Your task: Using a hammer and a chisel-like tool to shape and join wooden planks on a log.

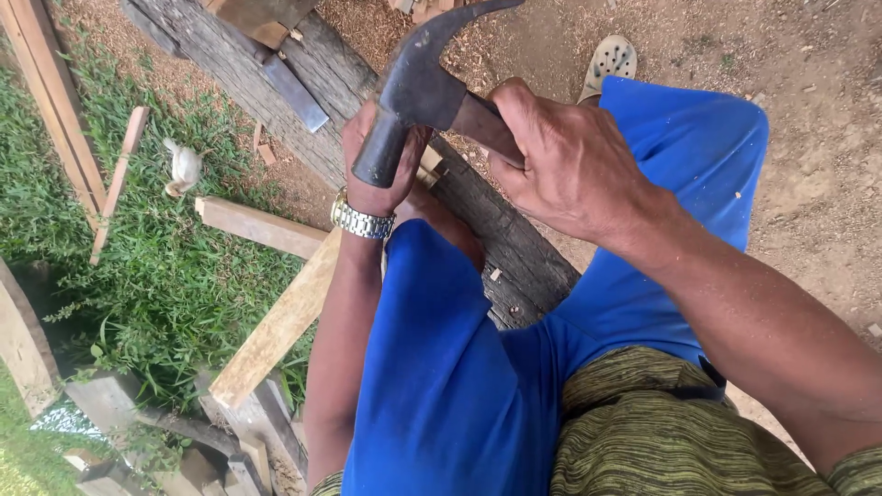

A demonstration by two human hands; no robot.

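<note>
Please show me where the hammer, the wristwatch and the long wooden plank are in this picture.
hammer (pixel 418 92): head view, on the dark metal head.
wristwatch (pixel 362 220): head view, on the metal band at the left wrist.
long wooden plank (pixel 276 332): head view, on the middle of its pale top face.

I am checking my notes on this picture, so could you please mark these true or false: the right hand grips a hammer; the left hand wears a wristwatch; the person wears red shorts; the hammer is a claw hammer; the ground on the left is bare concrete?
1. The right hand grips the hammer by its handle. True.
2. The left hand wears a metal wristwatch. True.
3. The person wears red shorts. False: the shorts are blue.
4. The hammer is a claw hammer. True: a curved claw shows at the top.
5. The ground on the left is bare concrete. False: it is grass with wooden planks lying across it.
</note>
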